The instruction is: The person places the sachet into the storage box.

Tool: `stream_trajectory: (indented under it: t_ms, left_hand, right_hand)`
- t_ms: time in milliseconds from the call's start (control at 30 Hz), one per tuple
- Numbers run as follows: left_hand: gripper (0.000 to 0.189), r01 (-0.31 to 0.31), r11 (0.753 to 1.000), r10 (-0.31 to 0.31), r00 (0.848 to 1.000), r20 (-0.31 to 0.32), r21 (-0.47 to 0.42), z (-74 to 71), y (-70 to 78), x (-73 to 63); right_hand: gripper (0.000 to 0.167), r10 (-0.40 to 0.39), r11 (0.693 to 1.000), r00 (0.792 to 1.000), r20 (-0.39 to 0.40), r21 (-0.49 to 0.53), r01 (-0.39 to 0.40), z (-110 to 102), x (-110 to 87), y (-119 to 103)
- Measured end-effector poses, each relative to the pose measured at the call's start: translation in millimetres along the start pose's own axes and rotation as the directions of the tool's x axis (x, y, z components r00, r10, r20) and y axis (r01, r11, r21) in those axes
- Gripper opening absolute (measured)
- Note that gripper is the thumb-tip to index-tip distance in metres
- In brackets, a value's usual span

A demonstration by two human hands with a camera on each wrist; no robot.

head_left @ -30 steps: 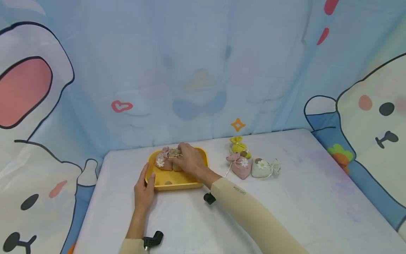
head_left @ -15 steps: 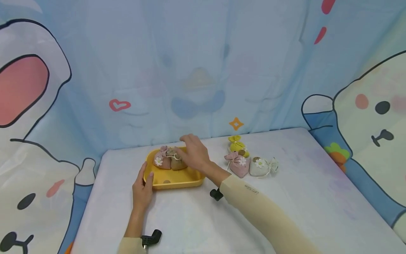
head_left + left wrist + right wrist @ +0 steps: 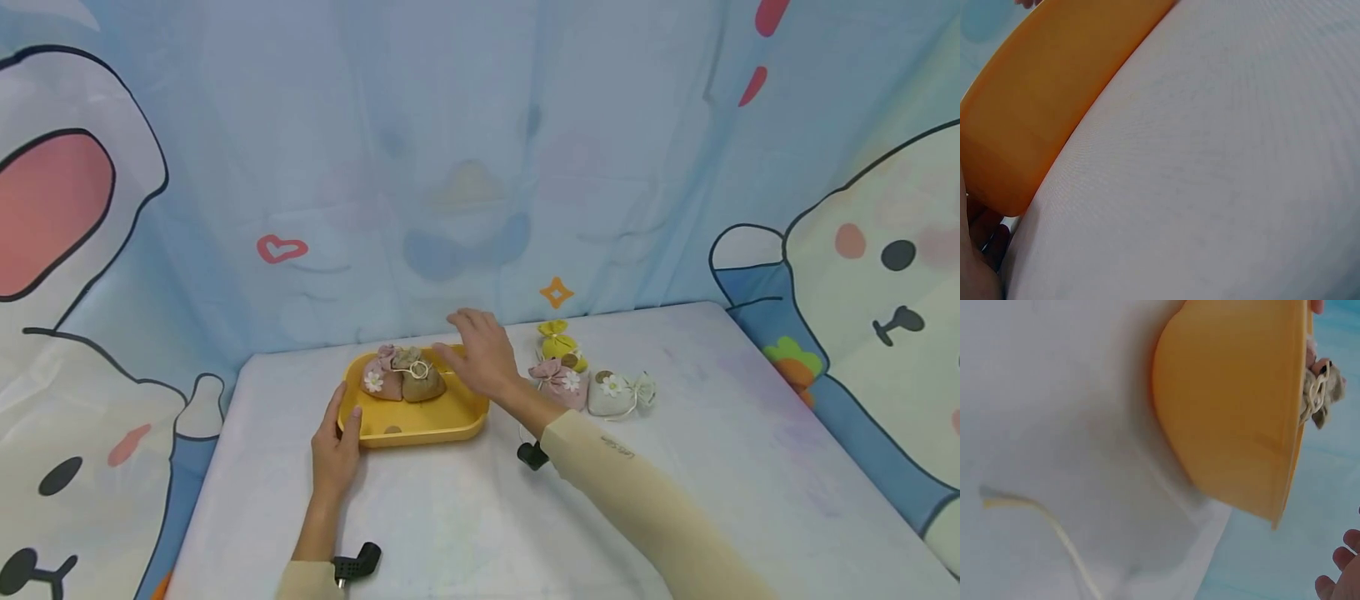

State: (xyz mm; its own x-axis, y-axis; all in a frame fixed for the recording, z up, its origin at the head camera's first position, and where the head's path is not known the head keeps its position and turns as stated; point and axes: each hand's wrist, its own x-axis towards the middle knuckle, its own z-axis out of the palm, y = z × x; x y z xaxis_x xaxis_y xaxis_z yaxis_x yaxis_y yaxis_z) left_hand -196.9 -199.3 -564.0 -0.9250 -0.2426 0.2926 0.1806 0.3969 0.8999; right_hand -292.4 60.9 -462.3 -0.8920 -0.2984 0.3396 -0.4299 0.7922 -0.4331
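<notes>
My left hand (image 3: 335, 450) grips the left side of a yellow tray (image 3: 442, 425), thumb at the rim and fingers along the outer wall. Inside the tray, a pink drawstring pouch (image 3: 382, 387) with a white flower leans beside a tan drawstring pouch (image 3: 425, 387) tied with pale cord. Nothing is in my right hand (image 3: 486, 357), whose fingers are spread above the tray's right rim. In the right wrist view its fingertips (image 3: 1343, 557) show apart from the tray wall (image 3: 1229, 394), and the tan pouch's neck (image 3: 1321, 394) pokes above the rim.
Right of the tray, another pink pouch (image 3: 564, 387), a whitish pouch (image 3: 611, 400) with a flower and a yellow pouch (image 3: 557, 340) lie grouped on the white-covered table (image 3: 697, 467). A printed curtain (image 3: 337, 167) hangs behind the table's back edge.
My right hand has let go of the tan pouch, which stays in the tray beside the pink one, and has moved right to the tray's right rim. The left hand keeps its grip.
</notes>
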Motion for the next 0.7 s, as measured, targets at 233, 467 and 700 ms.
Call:
stream_trajectory:
  t_ms: [233, 467, 700]
  left_hand:
    - [0.052, -0.001, 1.0, 0.001, 1.0, 0.003, 0.02, -0.3, -1.0, 0.8]
    - [0.052, 0.01, 1.0, -0.011, 1.0, 0.01, 0.004, 0.5, -0.3, -0.1]
    - [0.052, 0.016, 1.0, -0.016, 1.0, 0.007, 0.005, 0.1, -0.4, 0.1]
  right_hand:
    - [0.059, 0.042, 0.999, 0.999, -0.005, -0.034, -0.043, -6.5, -0.6, 23.9]
    - [0.059, 0.104, 0.994, 0.994, -0.026, -0.023, -0.105, -12.1, -1.7, 40.9]
    - [0.058, 0.131, 0.99, 0.99, -0.05, -0.054, -0.134, -16.3, -2.2, 57.2]
